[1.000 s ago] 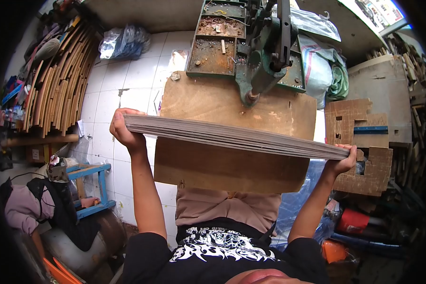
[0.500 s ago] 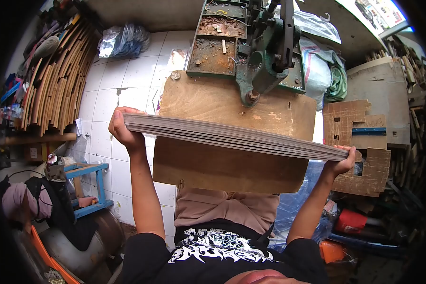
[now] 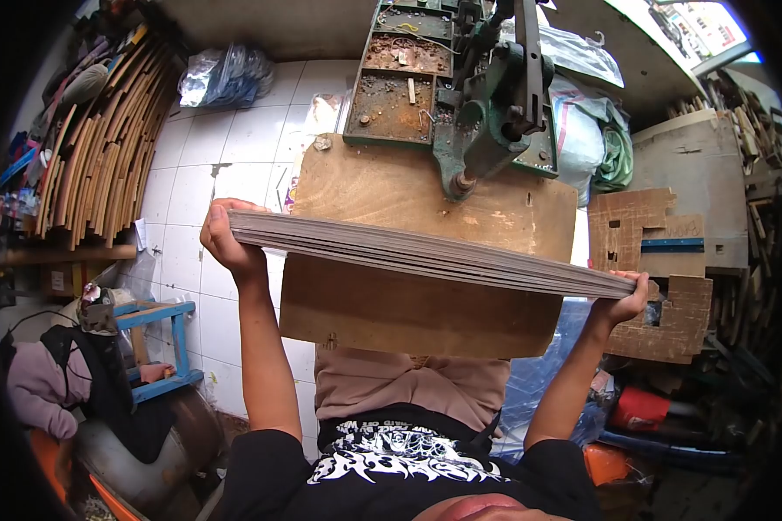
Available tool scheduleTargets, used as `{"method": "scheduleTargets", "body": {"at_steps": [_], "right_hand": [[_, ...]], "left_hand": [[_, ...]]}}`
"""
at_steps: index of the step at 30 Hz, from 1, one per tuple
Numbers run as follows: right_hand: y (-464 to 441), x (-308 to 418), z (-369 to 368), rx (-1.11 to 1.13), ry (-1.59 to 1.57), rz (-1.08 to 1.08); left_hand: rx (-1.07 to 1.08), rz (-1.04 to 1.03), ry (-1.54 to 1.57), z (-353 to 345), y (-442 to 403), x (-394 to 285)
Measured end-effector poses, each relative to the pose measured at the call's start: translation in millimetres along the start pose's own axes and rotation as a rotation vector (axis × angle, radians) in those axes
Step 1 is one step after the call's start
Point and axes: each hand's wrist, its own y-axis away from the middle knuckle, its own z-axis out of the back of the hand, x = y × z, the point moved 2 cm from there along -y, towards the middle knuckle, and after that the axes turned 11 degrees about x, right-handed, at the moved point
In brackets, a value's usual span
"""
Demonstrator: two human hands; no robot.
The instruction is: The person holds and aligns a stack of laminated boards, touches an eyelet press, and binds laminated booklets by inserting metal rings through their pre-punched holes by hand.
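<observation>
A stack of thin grey boards (image 3: 434, 254) spans the view edge-on, slanting down to the right. My left hand (image 3: 228, 239) is closed around its left end, thumb along the near side. At the other end my right hand (image 3: 627, 300) grips the stack's right corner. Both arms are stretched forward, and the stack hangs over a brown wooden board (image 3: 426, 319) that covers my lap and reaches the machine. The faces of the grey boards do not show from here; only their layered edges do.
A green lever press (image 3: 487, 143) stands just beyond the stack, with rusty trays (image 3: 395, 104) of small metal bits beside it. Wooden strips (image 3: 104, 165) lean at left, near a blue stool frame (image 3: 178, 343) and another person's pink sleeve (image 3: 39, 391). Cut brown panels (image 3: 621, 230) lie at right.
My hands and the stack stay almost in place, with a very slight shift of the view. At far left, the other person's pink sleeve has moved lower.
</observation>
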Motion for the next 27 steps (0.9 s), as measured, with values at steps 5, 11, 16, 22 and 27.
{"method": "scheduleTargets", "body": {"at_steps": [5, 11, 16, 22, 27], "right_hand": [[-6, -6, 7, -0.004, 0.032, 0.034], [-3, -3, 0, -0.048, 0.054, 0.043], [-4, -3, 2, -0.040, 0.054, 0.037], [-3, -3, 1, -0.011, 0.041, 0.045], [1, 4, -7, -0.020, 0.120, 0.059]], "left_hand": [[0.008, -0.007, -0.020, 1, -1, 1], [-0.004, -0.011, -0.056, -1, -1, -1], [-0.004, -0.013, -0.054, 1, -2, 2], [-0.004, -0.006, -0.038, 1, -1, 2], [-0.009, -0.023, -0.052, 2, -2, 5]]}}
